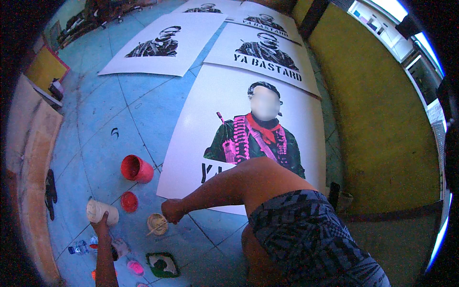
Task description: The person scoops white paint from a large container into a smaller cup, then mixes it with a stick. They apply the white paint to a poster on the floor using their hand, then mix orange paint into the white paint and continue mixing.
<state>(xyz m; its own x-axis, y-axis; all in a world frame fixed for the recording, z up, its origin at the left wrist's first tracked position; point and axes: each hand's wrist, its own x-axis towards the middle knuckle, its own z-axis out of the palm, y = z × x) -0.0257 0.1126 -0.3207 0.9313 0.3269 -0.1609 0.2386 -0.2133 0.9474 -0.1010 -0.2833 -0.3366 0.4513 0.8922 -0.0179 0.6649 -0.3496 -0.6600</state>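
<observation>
My left hand is wrapped round a whitish plastic tub, tipped on its side above the blue tiled floor. To its right, my right hand is closed at the upper end of a thin pale stick. The stick slants across a small round container of cream-coloured paint. Near both hands lie a red round lid and an open red tub. A large white poster shows a printed figure in dark green, pink and red, its lower edge partly hidden by my limb.
More black-and-white posters lie farther off. Close to my left forearm are a clear bottle, a pink paint pot and a dark green-rimmed tray. A yellowish panel stands on the right, wooden boards on the left.
</observation>
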